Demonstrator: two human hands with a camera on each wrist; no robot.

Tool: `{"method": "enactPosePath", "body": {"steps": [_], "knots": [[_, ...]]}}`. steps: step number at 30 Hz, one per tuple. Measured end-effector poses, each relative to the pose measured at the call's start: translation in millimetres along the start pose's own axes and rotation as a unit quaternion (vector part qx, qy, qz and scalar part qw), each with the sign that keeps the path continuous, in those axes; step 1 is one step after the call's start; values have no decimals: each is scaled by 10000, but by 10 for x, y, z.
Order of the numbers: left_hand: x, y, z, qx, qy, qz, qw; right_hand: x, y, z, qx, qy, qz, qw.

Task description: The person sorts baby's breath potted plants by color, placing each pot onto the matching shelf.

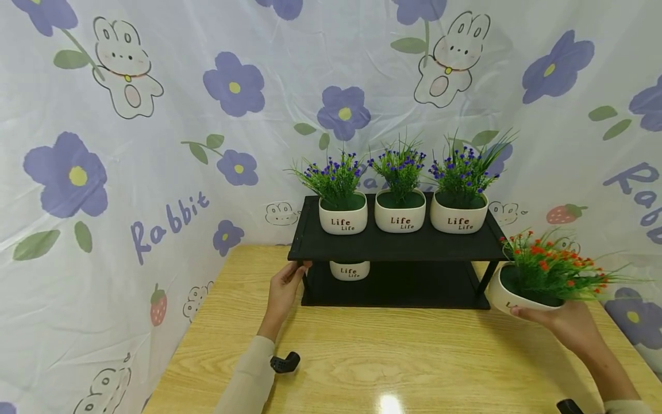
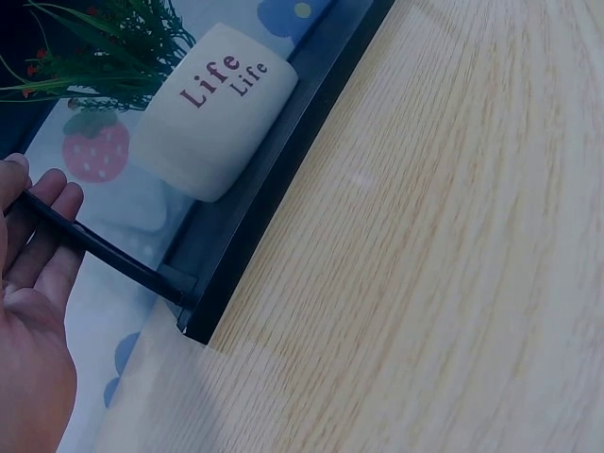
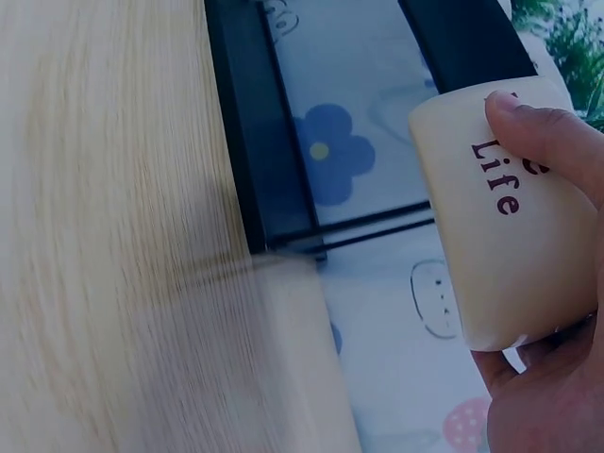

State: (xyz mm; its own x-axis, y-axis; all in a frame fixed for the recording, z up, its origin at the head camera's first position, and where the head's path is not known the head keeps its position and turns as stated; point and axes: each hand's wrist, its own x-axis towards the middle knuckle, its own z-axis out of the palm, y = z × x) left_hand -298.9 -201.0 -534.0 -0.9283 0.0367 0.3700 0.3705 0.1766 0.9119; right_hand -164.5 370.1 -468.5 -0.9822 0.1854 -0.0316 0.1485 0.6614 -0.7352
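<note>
A black two-tier shelf [image 1: 398,252] stands on the wooden table. My left hand [image 1: 281,290] grips its front left post [image 2: 113,255], thumb on one side and fingers behind. Off the shelf's right end, my right hand [image 1: 575,329] holds a white pot of red flowers [image 1: 538,273], tilted to the right. The thumb presses the lettered front of this pot [image 3: 510,255], with fingers beneath. Another white pot [image 2: 212,113] sits on the lower tier at the left; in the left wrist view red flowers show above it.
Three white pots with purple flowers stand along the upper tier: a left one [image 1: 343,221], a middle one [image 1: 400,219] and a right one [image 1: 459,219]. A patterned cloth [image 1: 129,230] hangs behind the table [image 1: 331,356]. The upper tier covers much of the lower tier.
</note>
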Motion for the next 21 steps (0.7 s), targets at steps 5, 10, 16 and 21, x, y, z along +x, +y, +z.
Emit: {"method": "enactPosePath", "body": {"steps": [5,10,16,21], "knots": [[-3,-5,1,-39,-15,40,10000,-31,-63,120,339,481,-858,9946],[2,5,4,-57,16,-14,10000,-45,-118,239,417,729,-1354,9872],[3,22,3,-92,55,-111,9999,-68,-186,313,273,633,-1418,9875],[0,25,2,-49,54,-144,9999,-89,-253,402,225,478,-1384,9890]]}}
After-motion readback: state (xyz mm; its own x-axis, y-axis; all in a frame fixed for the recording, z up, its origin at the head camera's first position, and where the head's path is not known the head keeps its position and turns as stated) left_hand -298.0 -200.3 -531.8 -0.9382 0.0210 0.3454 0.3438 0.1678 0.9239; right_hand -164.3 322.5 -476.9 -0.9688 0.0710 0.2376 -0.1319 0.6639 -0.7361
